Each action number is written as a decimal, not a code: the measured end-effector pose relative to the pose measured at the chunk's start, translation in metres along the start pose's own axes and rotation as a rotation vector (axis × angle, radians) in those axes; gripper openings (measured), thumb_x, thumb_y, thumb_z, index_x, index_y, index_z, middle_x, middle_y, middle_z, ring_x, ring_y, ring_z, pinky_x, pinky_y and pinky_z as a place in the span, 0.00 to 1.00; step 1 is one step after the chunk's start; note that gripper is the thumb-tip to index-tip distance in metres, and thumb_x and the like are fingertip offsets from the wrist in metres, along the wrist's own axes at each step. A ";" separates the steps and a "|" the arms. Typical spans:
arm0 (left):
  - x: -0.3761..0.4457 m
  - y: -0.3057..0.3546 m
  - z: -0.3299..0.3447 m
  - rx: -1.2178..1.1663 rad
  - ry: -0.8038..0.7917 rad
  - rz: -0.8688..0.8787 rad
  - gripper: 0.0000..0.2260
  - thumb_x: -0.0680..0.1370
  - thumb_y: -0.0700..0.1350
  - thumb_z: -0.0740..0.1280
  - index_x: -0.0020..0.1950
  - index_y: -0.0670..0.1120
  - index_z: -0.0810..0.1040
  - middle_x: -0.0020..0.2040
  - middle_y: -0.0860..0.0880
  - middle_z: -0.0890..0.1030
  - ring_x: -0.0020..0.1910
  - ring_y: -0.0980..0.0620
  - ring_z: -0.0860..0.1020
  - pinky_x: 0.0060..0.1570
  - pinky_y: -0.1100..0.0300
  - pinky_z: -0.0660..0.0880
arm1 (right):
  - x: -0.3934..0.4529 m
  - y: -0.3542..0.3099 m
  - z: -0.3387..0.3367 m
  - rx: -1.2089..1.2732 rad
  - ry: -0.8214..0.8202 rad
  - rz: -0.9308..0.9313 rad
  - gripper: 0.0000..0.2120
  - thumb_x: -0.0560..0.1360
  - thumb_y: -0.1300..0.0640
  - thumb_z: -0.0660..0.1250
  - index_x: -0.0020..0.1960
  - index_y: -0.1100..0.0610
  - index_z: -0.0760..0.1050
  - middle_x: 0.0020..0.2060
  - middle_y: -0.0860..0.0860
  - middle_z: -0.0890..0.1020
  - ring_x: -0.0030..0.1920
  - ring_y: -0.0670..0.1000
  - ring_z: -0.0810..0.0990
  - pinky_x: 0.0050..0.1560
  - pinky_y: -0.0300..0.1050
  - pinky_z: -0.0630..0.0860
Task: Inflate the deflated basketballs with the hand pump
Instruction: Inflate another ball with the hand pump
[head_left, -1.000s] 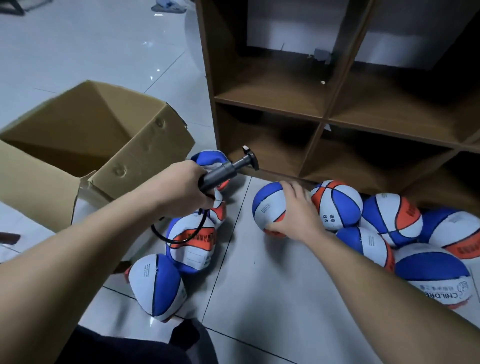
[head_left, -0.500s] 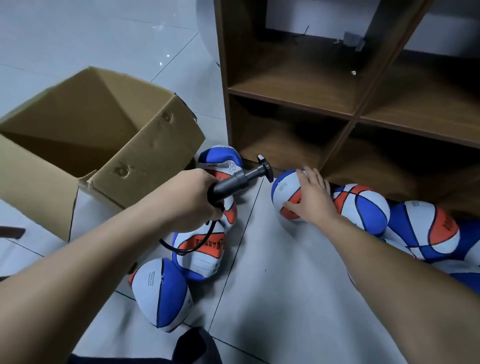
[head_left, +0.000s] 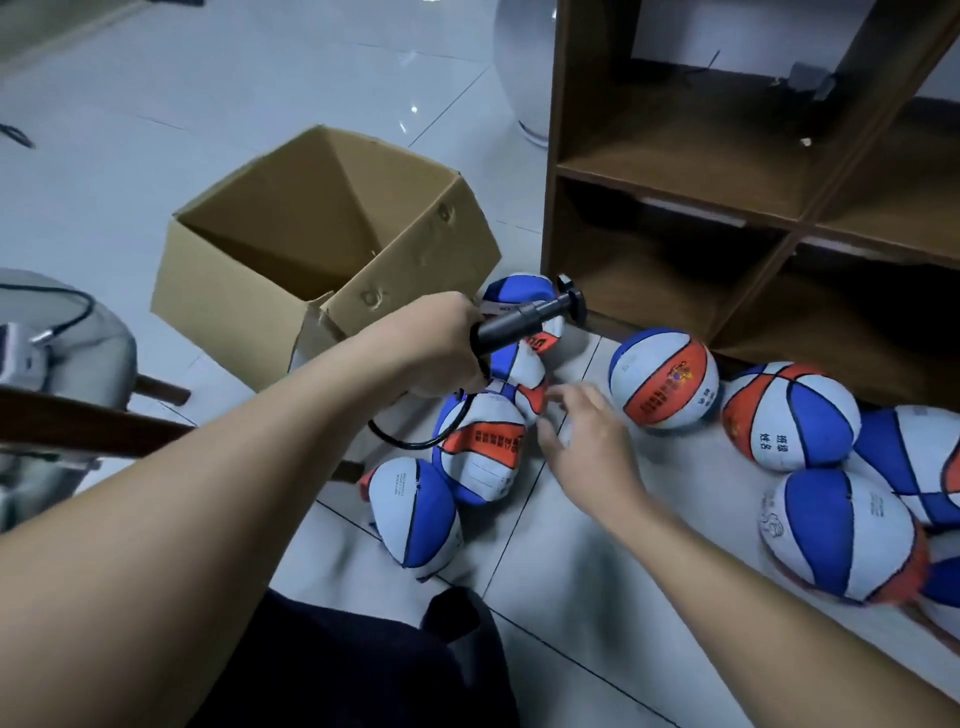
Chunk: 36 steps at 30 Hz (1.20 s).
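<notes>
My left hand (head_left: 436, 348) grips a black hand pump (head_left: 524, 319) by its barrel, handle end pointing right, its black hose (head_left: 410, 441) looping below. Under the pump lie flat, deflated basketballs (head_left: 483, 447) in blue, white and orange, another (head_left: 415, 519) nearer me. My right hand (head_left: 587, 441) hovers with relaxed, spread fingers beside the deflated pile, holding nothing. A round, full ball (head_left: 662, 379) sits just right of that hand. Several more full balls (head_left: 789, 415) crowd the floor at right.
An open cardboard box (head_left: 322, 234) stands behind the deflated balls. A brown wooden cubby shelf (head_left: 753, 171) fills the upper right, its lowest edge just behind the full balls. A grey stool (head_left: 62, 353) with a cable is at left. My dark-clad knee (head_left: 363, 665) is below.
My right hand has let go of the full ball near the shelf and moved left toward the deflated pile. The left hand still holds the pump. The camera view shifted left.
</notes>
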<state>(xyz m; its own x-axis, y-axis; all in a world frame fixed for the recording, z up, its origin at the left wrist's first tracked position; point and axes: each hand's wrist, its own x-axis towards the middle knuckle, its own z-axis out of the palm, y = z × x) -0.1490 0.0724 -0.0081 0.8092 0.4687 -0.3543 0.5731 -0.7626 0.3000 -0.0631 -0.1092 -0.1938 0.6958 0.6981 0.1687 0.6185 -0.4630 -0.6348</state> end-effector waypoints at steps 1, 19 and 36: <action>-0.005 -0.007 -0.001 0.017 0.005 -0.024 0.09 0.71 0.45 0.79 0.44 0.48 0.80 0.37 0.46 0.82 0.35 0.46 0.82 0.30 0.57 0.74 | -0.008 -0.018 0.015 0.031 -0.075 -0.015 0.14 0.79 0.53 0.70 0.63 0.54 0.78 0.59 0.50 0.78 0.60 0.56 0.78 0.62 0.54 0.78; -0.055 -0.081 0.016 0.096 -0.045 -0.112 0.11 0.72 0.43 0.78 0.52 0.48 0.82 0.39 0.49 0.80 0.35 0.50 0.78 0.29 0.59 0.68 | -0.085 -0.102 0.166 -0.009 -0.222 0.226 0.48 0.59 0.27 0.71 0.67 0.58 0.72 0.61 0.54 0.73 0.62 0.57 0.71 0.69 0.53 0.72; -0.042 0.015 0.012 -0.021 0.036 0.205 0.07 0.76 0.44 0.71 0.41 0.50 0.75 0.35 0.48 0.77 0.33 0.47 0.75 0.31 0.58 0.66 | -0.100 -0.072 0.013 0.293 -0.036 0.358 0.21 0.63 0.45 0.81 0.55 0.46 0.83 0.48 0.41 0.84 0.50 0.44 0.84 0.50 0.40 0.80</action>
<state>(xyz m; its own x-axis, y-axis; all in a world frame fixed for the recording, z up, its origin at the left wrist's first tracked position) -0.1761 0.0355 0.0009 0.9131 0.3204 -0.2521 0.3980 -0.8343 0.3815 -0.1816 -0.1384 -0.1750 0.8304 0.5433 -0.1231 0.2088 -0.5084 -0.8354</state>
